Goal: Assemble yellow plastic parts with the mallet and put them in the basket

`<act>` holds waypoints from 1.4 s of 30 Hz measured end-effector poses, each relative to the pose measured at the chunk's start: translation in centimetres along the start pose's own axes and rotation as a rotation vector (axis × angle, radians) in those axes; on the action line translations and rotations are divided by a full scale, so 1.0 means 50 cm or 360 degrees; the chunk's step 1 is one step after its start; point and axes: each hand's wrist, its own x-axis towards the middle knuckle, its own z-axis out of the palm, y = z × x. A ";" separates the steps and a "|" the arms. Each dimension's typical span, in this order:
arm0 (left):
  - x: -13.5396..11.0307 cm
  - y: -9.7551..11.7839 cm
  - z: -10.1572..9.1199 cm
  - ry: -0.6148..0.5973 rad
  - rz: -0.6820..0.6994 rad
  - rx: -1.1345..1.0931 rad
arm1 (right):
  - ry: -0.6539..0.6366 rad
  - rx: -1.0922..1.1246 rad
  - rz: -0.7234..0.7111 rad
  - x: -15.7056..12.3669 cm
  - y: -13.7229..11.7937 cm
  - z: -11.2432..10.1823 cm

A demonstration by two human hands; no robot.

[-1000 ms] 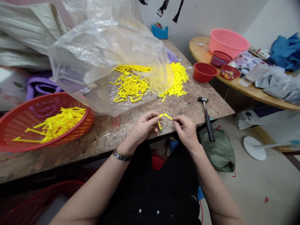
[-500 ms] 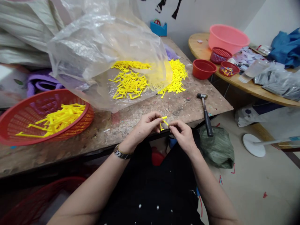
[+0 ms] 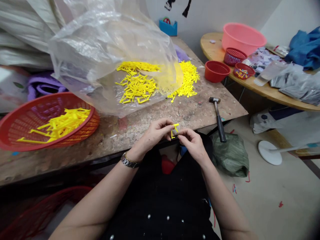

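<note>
Between thumb and fingers, my left hand [image 3: 160, 131] pinches a yellow plastic frame piece [image 3: 176, 125] just above the table's front edge. My right hand [image 3: 191, 141] is closed at the fingertips on a small yellow plastic stick [image 3: 176, 129], mostly hidden, that meets the frame piece. Beyond my hands, similar yellow parts [image 3: 138, 88] lie in a heap at the mouth of a clear plastic bag [image 3: 100, 50]. A second heap of thin yellow sticks [image 3: 188, 78] lies right of the bag. To the left, a red basket [image 3: 15, 140] holds more yellow frame pieces [image 3: 67, 121].
A hammer [image 3: 218, 116] lies at the right table edge, its handle jutting out. Behind it stands a red bowl [image 3: 217, 72]. A round wooden table [image 3: 212, 43] carries a pink basin [image 3: 242, 38] and small baskets. A green bag [image 3: 232, 156] rests on the floor.
My right hand has come slightly closer to my left, and less of the yellow stick shows between them. The whole view has shifted up a little.
</note>
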 end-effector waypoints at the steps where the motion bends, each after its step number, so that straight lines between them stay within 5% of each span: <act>1: 0.000 0.000 0.000 -0.0010 -0.0001 0.0006 | -0.0002 -0.0035 -0.0022 -0.001 0.000 -0.001; 29: -0.005 -0.010 0.021 -0.0092 0.0047 0.0146 | 0.0161 -0.0229 -0.0104 -0.012 0.029 -0.006; 42: -0.014 -0.016 0.030 -0.0028 0.0101 0.0273 | 0.0450 -0.0676 -0.0510 -0.027 -0.003 -0.019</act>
